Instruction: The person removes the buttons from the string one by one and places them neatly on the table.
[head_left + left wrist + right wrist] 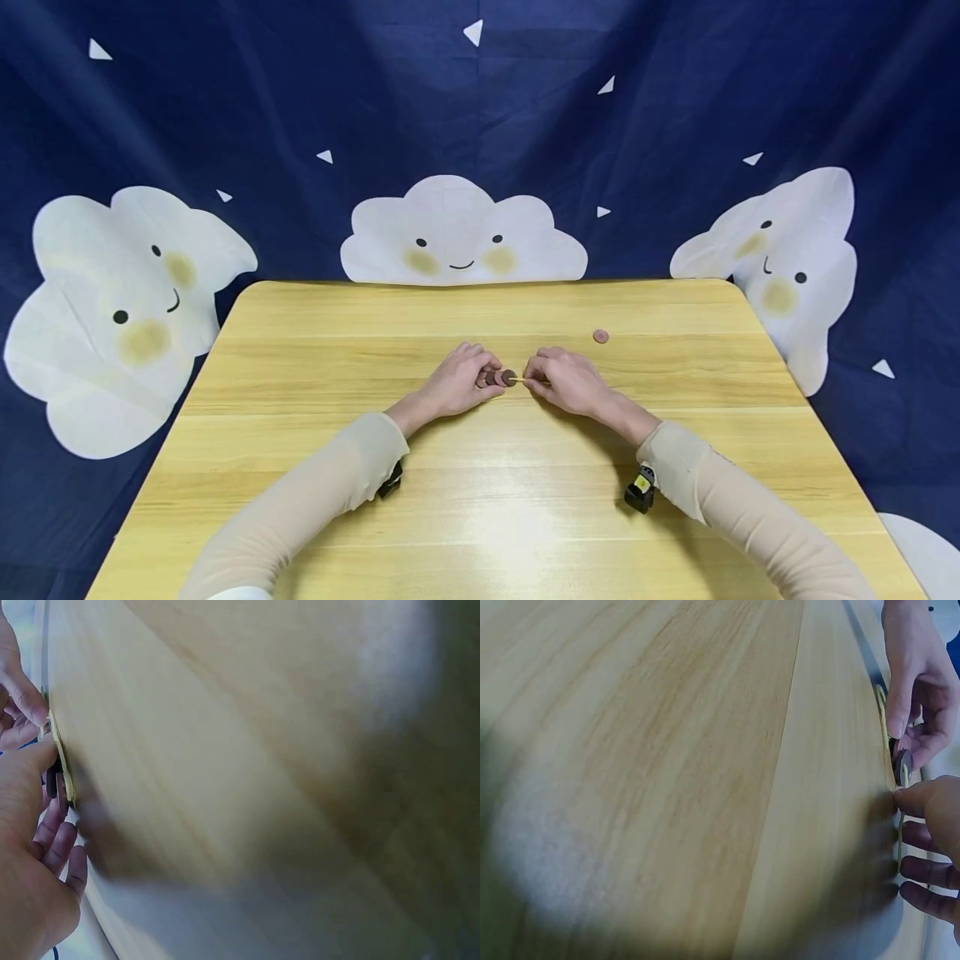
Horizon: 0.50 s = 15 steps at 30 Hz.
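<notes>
Several small round discs (508,377), brown and reddish, sit in an overlapping row at the middle of the table. My left hand (461,379) grips this row between thumb and fingers. A thin yellow cord (519,380) comes out of the rightmost dark disc. Its end part is pinched by my right hand (566,381), thumb against forefinger, just right of the row. In the right wrist view a dark disc (904,765) stands on edge between the two hands, and more yellow cord (883,712) runs beside the left thumb. The left fingers partly hide the other discs.
A single reddish-brown disc (601,336) lies flat on the wooden table (337,333), beyond and right of the right hand. Behind the table's far edge hangs a dark blue curtain (525,108) with white clouds.
</notes>
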Available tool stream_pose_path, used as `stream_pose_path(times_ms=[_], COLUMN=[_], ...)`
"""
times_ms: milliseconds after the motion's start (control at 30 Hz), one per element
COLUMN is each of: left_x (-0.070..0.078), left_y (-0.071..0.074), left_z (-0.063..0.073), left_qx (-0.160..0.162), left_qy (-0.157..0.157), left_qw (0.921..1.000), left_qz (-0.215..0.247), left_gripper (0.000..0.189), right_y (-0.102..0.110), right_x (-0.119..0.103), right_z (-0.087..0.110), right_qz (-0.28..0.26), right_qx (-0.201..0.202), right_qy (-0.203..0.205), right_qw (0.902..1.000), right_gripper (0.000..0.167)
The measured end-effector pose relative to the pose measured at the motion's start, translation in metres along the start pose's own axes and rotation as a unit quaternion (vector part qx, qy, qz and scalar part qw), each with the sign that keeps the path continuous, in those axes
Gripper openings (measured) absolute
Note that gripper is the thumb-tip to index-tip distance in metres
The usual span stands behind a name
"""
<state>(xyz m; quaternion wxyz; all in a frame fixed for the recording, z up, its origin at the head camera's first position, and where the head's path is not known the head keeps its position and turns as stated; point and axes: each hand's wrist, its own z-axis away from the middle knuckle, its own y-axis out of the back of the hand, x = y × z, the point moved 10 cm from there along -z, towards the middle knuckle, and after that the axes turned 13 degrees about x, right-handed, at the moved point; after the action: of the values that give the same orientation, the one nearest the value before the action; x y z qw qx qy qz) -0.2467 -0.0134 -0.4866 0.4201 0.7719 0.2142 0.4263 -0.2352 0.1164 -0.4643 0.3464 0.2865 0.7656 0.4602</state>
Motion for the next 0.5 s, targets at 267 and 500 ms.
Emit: stream_pose_path(times_ms=[267,500], left_x=[-0.0012,-0.0007], left_y=[0.0004,0.0005], left_z=[0.0003,0.0008], left_qx=[0.006,0.014], left_qy=[0.005,-0.003], left_qw=[1.0,0.9999], left_qz=[0.003,0.007], left_gripper=[0.036,0.029], right_y=[0.001,0.0011], right_x=[0.0033,0.0054], right_z=[0.0026,0.0038], right_qz=[0.002,-0.001], right_qx=[0.003,0.003], right_qy=[0.003,0.0], right_qw=[1.0,1.0], right_gripper=[0.004,0.006])
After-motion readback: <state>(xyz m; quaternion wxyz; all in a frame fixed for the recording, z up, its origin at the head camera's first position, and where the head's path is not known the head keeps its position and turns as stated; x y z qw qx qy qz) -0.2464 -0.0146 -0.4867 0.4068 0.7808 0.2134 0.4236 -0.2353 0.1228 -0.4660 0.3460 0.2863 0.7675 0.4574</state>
